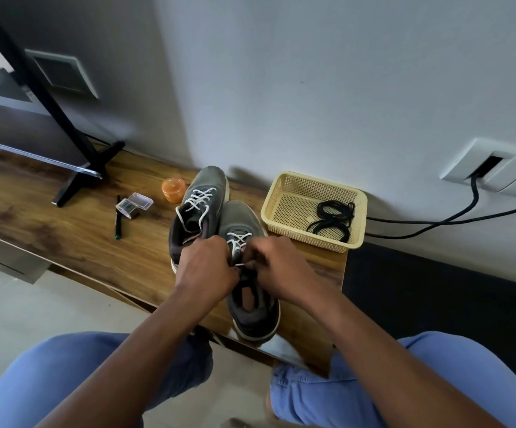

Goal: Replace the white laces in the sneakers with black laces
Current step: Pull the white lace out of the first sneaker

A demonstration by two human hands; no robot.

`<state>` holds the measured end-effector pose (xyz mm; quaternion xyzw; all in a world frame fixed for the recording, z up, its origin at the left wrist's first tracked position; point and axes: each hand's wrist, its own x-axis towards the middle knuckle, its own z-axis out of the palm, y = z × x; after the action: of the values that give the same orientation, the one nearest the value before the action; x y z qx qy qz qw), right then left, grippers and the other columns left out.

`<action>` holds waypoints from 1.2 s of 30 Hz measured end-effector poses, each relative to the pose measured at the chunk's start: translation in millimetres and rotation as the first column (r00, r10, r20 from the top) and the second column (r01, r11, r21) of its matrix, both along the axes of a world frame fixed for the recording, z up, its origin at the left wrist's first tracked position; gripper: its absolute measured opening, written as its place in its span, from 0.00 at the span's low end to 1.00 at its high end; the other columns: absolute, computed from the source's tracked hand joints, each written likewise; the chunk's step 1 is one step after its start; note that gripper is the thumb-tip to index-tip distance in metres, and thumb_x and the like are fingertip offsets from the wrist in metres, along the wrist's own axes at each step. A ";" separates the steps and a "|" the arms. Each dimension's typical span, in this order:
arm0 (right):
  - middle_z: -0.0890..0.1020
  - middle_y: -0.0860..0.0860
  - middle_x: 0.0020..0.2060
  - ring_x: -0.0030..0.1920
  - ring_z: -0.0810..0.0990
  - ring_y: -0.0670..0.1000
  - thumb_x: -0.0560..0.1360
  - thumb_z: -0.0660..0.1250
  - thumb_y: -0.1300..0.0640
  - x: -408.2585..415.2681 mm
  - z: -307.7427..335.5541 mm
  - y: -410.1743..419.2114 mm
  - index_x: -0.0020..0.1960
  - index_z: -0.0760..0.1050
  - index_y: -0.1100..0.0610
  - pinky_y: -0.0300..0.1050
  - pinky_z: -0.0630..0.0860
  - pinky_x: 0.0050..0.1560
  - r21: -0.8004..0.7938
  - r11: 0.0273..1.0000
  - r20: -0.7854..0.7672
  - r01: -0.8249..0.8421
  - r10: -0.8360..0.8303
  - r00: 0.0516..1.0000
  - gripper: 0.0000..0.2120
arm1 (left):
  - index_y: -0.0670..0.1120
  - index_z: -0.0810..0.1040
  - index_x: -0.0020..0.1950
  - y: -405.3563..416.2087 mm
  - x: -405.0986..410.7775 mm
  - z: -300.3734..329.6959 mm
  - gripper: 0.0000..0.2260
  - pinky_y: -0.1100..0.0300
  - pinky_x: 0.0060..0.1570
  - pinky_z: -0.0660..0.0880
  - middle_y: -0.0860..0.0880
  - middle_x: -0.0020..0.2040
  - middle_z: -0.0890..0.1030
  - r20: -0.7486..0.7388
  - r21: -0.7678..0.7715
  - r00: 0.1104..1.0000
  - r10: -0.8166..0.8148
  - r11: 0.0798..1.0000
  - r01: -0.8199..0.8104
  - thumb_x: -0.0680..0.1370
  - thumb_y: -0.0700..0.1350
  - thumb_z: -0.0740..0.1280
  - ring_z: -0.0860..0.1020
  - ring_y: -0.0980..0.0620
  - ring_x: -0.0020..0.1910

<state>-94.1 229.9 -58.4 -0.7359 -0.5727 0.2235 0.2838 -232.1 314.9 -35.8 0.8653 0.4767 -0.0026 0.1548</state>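
Note:
Two grey sneakers stand side by side on a wooden shelf. The far left sneaker still carries its white lace, loosened near the collar. The near right sneaker has a white lace crossed over its tongue. My left hand and my right hand meet over the near sneaker's upper eyelets, fingers pinched on the white lace there. The fingertips hide the knot area. Black laces lie coiled in a cream plastic basket to the right.
An orange round container, a clear small box and a black pen lie left of the shoes. A black stand foot rests at the back left. Cables run from a wall socket on the right. My knees are below.

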 end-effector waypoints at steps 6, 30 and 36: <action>0.83 0.50 0.38 0.41 0.81 0.49 0.73 0.72 0.62 -0.1 9.6 -0.2 0.41 0.78 0.54 0.49 0.76 0.38 -0.063 0.996 -0.098 0.057 -0.063 0.993 0.06 | 0.49 0.76 0.37 -3.9 -0.6 1.4 0.15 0.57 0.36 0.69 0.50 0.35 0.76 0.024 0.065 1.000 0.006 0.998 -0.008 0.72 0.57 0.76 0.82 0.44 0.42; 0.86 0.52 0.44 0.48 0.84 0.51 0.73 0.73 0.65 21.2 15.1 -2.1 0.42 0.81 0.56 0.56 0.81 0.52 -0.151 0.980 -0.142 -0.131 0.110 0.984 0.05 | 0.51 0.78 0.33 10.9 -6.5 -1.1 0.11 0.55 0.38 0.78 0.51 0.33 0.81 -0.015 -0.074 1.000 0.013 0.997 -0.014 0.67 0.57 0.72 0.82 0.47 0.38; 0.77 0.57 0.29 0.31 0.78 0.54 0.66 0.67 0.56 42.4 29.5 -7.5 0.31 0.73 0.58 0.56 0.73 0.34 -0.034 0.999 -0.300 -0.011 0.000 0.954 0.08 | 0.55 0.73 0.45 5.3 -6.4 10.6 0.16 0.55 0.39 0.71 0.55 0.41 0.78 0.054 0.106 0.997 -0.051 0.993 0.045 0.71 0.63 0.74 0.79 0.50 0.41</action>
<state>-51.8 222.4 -28.9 -0.6967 -0.5211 0.3435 0.3535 -238.4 320.2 -25.1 0.8831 0.4509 0.0431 0.1223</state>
